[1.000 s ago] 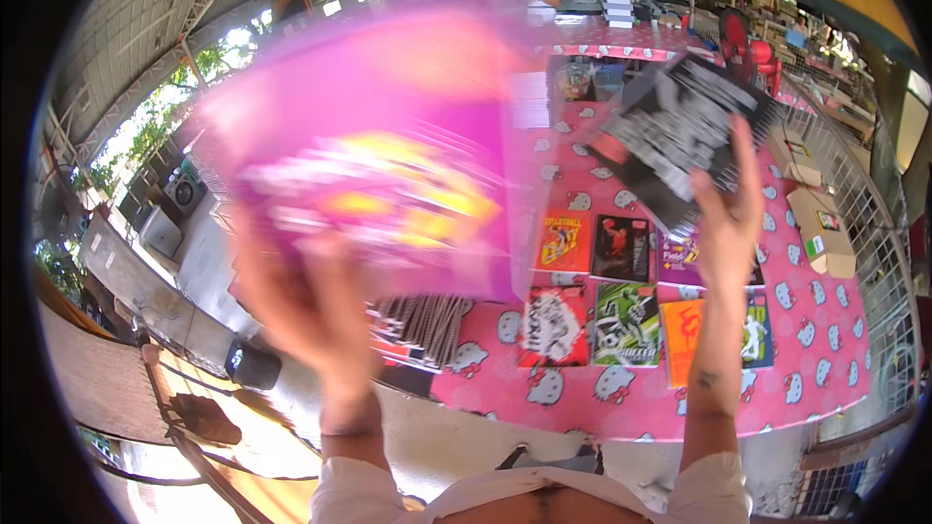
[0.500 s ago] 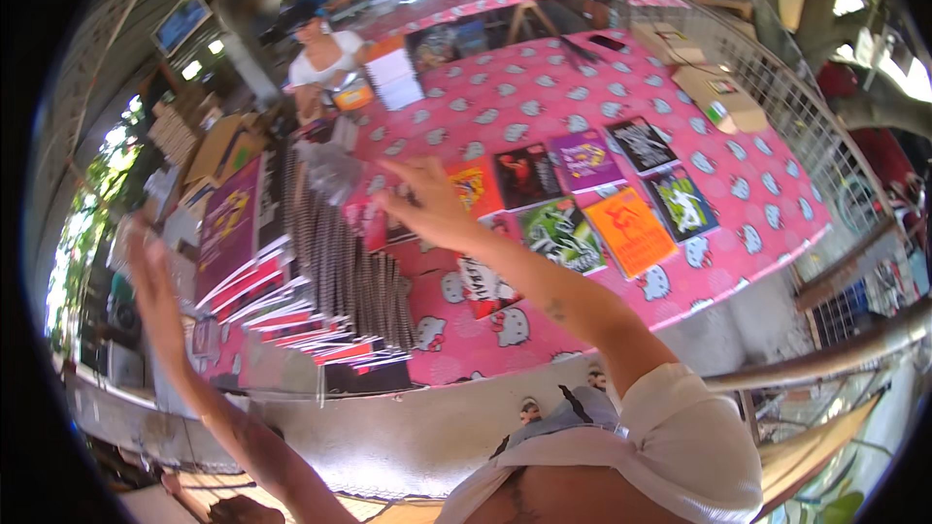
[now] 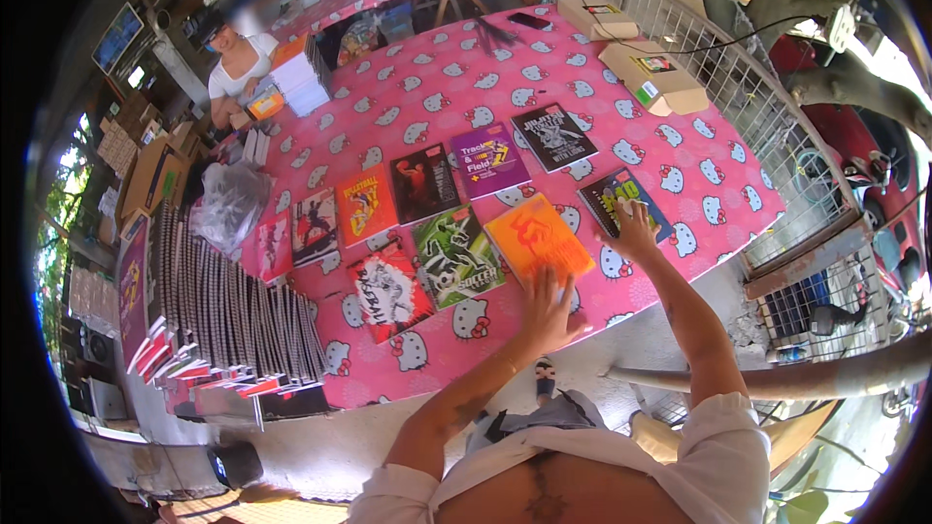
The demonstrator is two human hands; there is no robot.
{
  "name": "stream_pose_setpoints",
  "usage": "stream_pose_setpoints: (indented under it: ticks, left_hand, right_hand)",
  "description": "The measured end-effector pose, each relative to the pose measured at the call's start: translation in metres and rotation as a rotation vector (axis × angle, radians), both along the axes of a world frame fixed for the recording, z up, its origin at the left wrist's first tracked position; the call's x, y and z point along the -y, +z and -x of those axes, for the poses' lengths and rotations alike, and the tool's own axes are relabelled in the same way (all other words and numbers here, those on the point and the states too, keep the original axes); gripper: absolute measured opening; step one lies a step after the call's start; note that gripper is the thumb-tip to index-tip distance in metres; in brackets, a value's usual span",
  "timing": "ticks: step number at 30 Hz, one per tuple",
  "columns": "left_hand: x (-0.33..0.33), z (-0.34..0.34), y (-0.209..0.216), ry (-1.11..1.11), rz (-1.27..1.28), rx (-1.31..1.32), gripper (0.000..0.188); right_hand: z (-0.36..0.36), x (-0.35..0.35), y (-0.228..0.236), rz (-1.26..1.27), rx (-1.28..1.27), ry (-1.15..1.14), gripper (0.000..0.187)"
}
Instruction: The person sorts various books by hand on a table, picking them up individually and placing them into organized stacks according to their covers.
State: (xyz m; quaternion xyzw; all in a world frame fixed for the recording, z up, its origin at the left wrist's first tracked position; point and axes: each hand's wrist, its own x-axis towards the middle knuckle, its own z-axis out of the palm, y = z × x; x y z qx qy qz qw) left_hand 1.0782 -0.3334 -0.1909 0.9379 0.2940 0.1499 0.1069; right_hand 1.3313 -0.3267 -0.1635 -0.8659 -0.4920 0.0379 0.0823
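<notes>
In the head view, the person's left hand (image 3: 549, 309) lay flat with its fingers spread, palm down, on the near edge of an orange notebook (image 3: 537, 239) and gripped nothing. That orange notebook lay tilted on the pink patterned tablecloth (image 3: 680, 160), near the table's front edge. The right hand (image 3: 633, 226) rested open on a dark spiral notebook (image 3: 617, 196) just to the right of the orange one, its fingers loosely apart on the cover's lower part rather than closed around it.

To the left of the orange notebook lay a green-and-black notebook (image 3: 454, 256), and beside that a red-and-white one (image 3: 389, 290). A second row lay farther back: a black notebook (image 3: 553, 135), a purple notebook (image 3: 490, 159), a dark red-and-black one (image 3: 424, 181), an orange-red one (image 3: 366, 204), and two more toward the left edge. All lay face up and apart or just touching at the corners.

On the left, a long row of spiral-bound notebooks (image 3: 233, 301) stood on edge, with a clear plastic bag (image 3: 228, 202) behind it. Two cardboard boxes (image 3: 652, 76) sat at the far right of the table beside a wire fence (image 3: 777, 136). Another person in a white top (image 3: 238, 63) sat at the far left end of the table.
</notes>
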Motion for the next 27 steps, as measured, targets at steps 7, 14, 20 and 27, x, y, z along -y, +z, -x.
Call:
stream_pose_setpoints:
  ticks: [7,14,20,27]
  left_hand:
    - [0.044,0.052,-0.008,-0.254,0.251,-0.008,0.053]
    - [-0.011,0.057,0.149,-0.066,-0.265,0.632,0.053]
    - [0.000,0.024,0.010,-0.194,-0.183,0.074,0.056]
    - [-0.140,0.090,0.002,1.054,-0.153,-0.082,0.057]
  right_hand:
    - [-0.031,0.011,0.031,-0.465,-0.253,0.181,0.028]
    - [-0.012,0.028,-0.015,-0.567,-0.357,0.840,0.035]
    - [-0.028,0.025,-0.035,-0.726,-0.662,0.324,0.038]
    - [0.037,0.019,0.022,-0.645,-0.698,0.595,0.029]
